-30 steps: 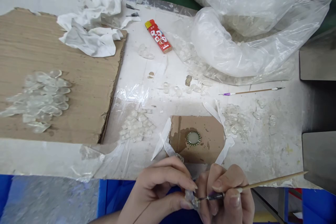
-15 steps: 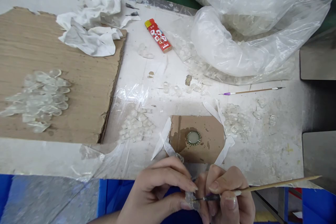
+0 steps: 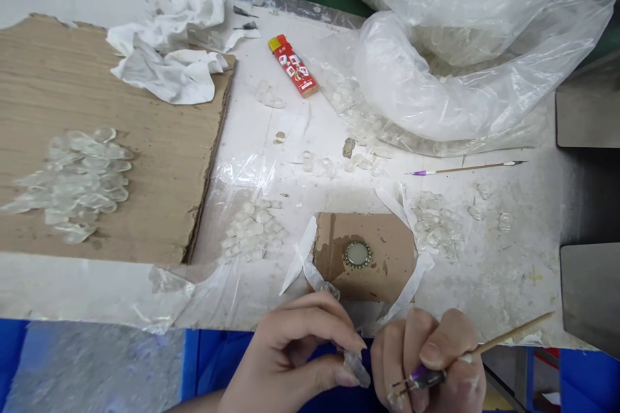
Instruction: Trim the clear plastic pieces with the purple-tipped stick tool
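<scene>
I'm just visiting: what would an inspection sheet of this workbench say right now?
Surface: white, stained table, partly covered by large brown cardboard sheet.
Job's things: small clear plastic piece; thin wooden-handled brush; metal bottle cap on small cardboard square.
Clutter: piles of clear pieces, crumpled white cloth, red lighter, second brush.
Hands: left hand pinches the piece; right hand grips the brush.
Cables: nothing seen.
Surroundings: clear plastic bags; blue surface below the table edge.
</scene>
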`<state>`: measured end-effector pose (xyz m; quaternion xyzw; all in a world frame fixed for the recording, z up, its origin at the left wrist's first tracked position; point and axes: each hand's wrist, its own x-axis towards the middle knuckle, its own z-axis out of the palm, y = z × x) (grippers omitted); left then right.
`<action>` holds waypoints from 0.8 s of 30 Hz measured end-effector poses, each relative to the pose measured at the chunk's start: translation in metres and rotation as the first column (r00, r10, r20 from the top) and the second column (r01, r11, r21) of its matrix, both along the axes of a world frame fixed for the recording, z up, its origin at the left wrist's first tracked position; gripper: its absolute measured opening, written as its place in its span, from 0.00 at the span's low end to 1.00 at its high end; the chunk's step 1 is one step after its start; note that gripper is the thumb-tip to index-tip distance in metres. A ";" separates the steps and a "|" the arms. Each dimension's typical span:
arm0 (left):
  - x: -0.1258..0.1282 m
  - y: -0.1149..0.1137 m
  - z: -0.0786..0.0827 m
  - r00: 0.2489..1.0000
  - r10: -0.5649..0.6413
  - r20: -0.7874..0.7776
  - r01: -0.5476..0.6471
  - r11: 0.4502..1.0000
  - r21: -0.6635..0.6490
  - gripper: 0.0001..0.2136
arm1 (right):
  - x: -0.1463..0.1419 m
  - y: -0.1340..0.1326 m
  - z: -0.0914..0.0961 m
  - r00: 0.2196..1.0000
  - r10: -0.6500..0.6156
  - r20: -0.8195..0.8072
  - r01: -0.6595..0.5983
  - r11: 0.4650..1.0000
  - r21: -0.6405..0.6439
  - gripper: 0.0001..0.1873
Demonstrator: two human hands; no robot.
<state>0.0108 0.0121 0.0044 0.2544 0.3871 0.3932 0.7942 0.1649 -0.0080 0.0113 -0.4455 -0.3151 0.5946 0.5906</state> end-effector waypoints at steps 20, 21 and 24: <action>-0.003 -0.002 -0.001 0.974 0.094 -0.206 -0.028 0.953 0.302 0.14 | 0.010 0.008 -0.002 0.952 0.104 0.288 -0.120 0.992 0.039 0.04; -0.002 -0.001 -0.001 0.965 0.107 -0.241 -0.019 0.940 0.341 0.13 | 0.009 0.008 -0.002 0.958 0.114 0.264 -0.121 0.993 0.010 0.03; -0.002 -0.001 0.001 0.946 0.124 -0.298 0.003 0.919 0.394 0.11 | 0.007 0.005 -0.002 0.974 0.127 0.188 -0.116 0.991 -0.070 0.02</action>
